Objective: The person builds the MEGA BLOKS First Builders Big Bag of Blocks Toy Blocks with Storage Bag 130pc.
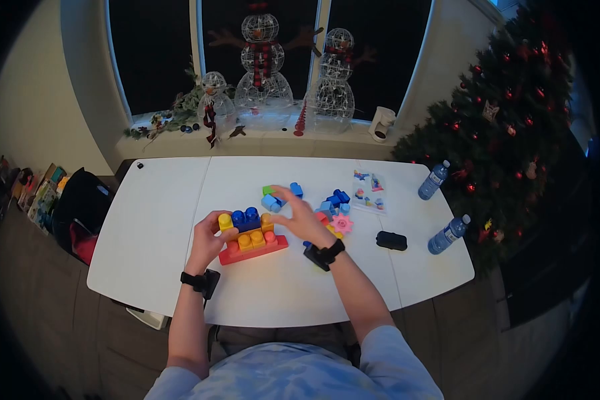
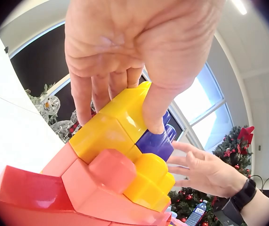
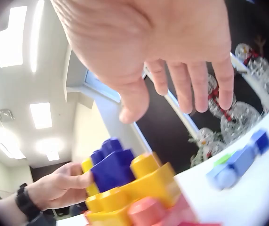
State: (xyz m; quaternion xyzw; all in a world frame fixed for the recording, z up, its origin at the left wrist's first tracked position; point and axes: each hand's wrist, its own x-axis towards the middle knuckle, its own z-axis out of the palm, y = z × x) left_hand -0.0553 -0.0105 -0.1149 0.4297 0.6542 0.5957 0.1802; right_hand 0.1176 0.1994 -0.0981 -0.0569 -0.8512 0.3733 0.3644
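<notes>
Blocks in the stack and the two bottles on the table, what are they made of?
The stacked blocks look like hard, glossy plastic: bright light shines off their smooth yellow, red and dark blue sides. The bottles, one farther back and one nearer, look like clear, smooth plastic, because their sides seem see-through; from this far, I can't rule out glass.
</notes>
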